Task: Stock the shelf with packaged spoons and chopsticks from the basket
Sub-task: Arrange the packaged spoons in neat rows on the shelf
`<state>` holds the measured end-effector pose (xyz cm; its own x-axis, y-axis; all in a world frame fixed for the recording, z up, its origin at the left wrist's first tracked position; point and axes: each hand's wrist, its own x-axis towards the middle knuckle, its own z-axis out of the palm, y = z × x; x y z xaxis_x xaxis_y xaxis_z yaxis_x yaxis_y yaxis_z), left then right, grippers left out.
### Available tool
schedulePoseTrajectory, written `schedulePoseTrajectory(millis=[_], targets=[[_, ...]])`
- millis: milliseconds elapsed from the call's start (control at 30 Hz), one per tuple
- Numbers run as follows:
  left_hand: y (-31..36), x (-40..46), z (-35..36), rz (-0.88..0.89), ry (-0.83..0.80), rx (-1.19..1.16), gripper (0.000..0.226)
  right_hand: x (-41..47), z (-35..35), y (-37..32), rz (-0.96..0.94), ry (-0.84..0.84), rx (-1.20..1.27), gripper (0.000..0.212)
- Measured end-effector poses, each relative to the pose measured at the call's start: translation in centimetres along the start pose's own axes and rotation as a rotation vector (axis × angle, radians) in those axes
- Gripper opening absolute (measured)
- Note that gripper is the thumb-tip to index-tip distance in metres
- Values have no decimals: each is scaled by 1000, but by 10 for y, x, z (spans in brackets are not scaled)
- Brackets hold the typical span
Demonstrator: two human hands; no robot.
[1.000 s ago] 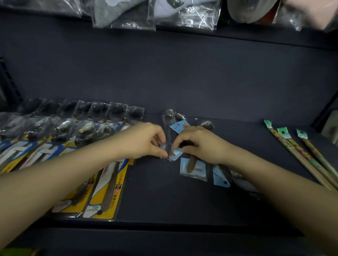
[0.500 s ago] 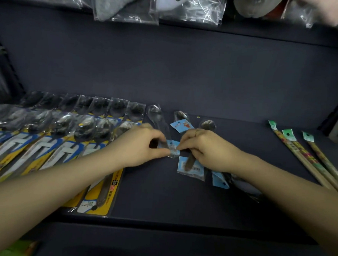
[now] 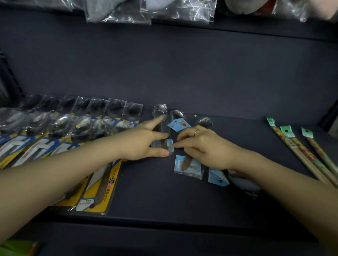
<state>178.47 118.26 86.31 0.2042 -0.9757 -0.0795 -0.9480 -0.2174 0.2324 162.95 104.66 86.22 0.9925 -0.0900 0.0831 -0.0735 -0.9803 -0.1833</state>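
Packaged spoons (image 3: pixel 55 132) are laid in an overlapping row across the left half of the dark shelf (image 3: pixel 179 199), and chopsticks (image 3: pixel 305 156) with green tags lie at the right edge of the frame. At the centre, a clear-wrapped spoon with a blue label (image 3: pixel 164 131) is being set down just right of that row. Compared with half a second ago, this packet has been turned more upright in the frame, its bowl now pointing toward the back wall and its label end near the front.

The left hand (image 3: pixel 141 144) is spread over the packet: the index finger is stretched along the handle toward the bowl, and the thumb is pressed near the blue label. The right hand (image 3: pixel 202 147) is curled, its fingertips (image 3: pixel 178 146) touching the label end of the same packet, apparently nudging it straight; a firm pinch cannot be confirmed. Under the right hand, further blue-labelled spoon packets (image 3: pixel 189 165) lie loosely and unaligned.

The shift suggests that this spoon is almost placed and is only being squared up beside the row. The loose packets at centre right are judged to be next. The basket is not in view.
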Motion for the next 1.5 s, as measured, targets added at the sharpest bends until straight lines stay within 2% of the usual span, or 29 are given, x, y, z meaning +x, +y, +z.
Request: schedulePoseTrajectory(millis=[100, 200, 233, 333, 467, 567, 633, 733, 800, 867, 933, 1000, 1067, 1100, 1167, 1267, 1400, 1500], targets=[[5, 1, -2, 2, -1, -78, 48, 8, -8, 11, 186, 229, 161, 27], [6, 5, -1, 4, 16, -81, 42, 20, -9, 19, 425, 147, 98, 27], [5, 6, -1, 17, 9, -62, 43, 24, -9, 20, 459, 118, 65, 24], [-3, 4, -3, 40, -33, -74, 44, 28, -9, 16, 525, 58, 40, 33], [-14, 5, -5, 36, -56, -50, 54, 32, -11, 17, 633, 18, 211, 32], [-15, 9, -3, 24, -45, -35, 62, 37, -12, 11, 682, 0, 248, 27], [-14, 11, -4, 35, -38, -11, 62, 38, -16, 4, 659, -7, 200, 28], [-10, 12, -10, 67, -2, 9, 75, 33, -21, 0, 544, 26, 93, 22], [-3, 11, -15, 110, 142, -85, 72, 24, -25, 4, 471, 158, 153, 14], [8, 13, -21, 172, 357, -214, 70, 16, -30, 6, 390, 314, 239, 12], [23, 16, -27, 105, 495, -392, 65, 8, -35, 4, 318, 363, 275, 13], [38, 18, -30, -25, 446, -705, 57, 2, -34, -2, 234, 338, 303, 13], [49, 20, -27, -67, 292, -1010, 31, -2, -29, -6, 214, 307, 370, 15], [52, 19, -23, -62, 249, -1049, 17, -3, -24, -7, 223, 293, 392, 19], [53, 18, -14, -56, 205, -1027, 10, -7, -15, -9, 259, 264, 361, 23], [50, 17, -4, -61, 112, -953, 11, -16, -8, -7, 342, 208, 299, 9], [45, 15, 1, -92, 113, -771, 10, -35, -11, -2, 372, 52, 229, 31], [47, 12, -1, -96, 195, -844, 9, -47, -16, 4, 355, 49, 173, 37]])
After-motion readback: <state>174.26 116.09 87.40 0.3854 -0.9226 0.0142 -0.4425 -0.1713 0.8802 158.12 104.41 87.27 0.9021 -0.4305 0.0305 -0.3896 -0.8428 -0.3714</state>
